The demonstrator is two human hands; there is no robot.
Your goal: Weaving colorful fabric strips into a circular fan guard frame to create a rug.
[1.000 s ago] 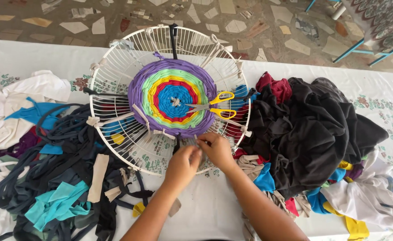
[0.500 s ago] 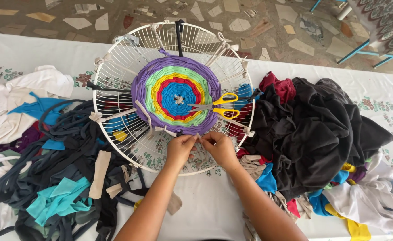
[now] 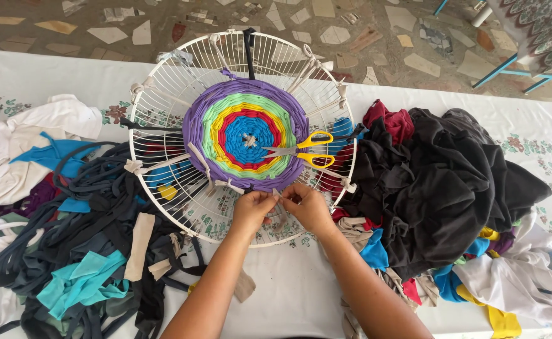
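Pinching strip (image 3: 278, 202) crosswise: left hand (image 3: 254, 209), right hand (image 3: 307, 207).

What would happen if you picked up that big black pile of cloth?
The big black pile of cloth would probably flop and sag, since it lies in soft crumpled folds. It likely comes apart into separate pieces, as coloured scraps poke out underneath. It shouldn't roll or break.

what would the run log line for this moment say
left hand pinching pale fabric strip | right hand pinching same strip | at near edge of round weaving on wire frame | scissors lying on weaving
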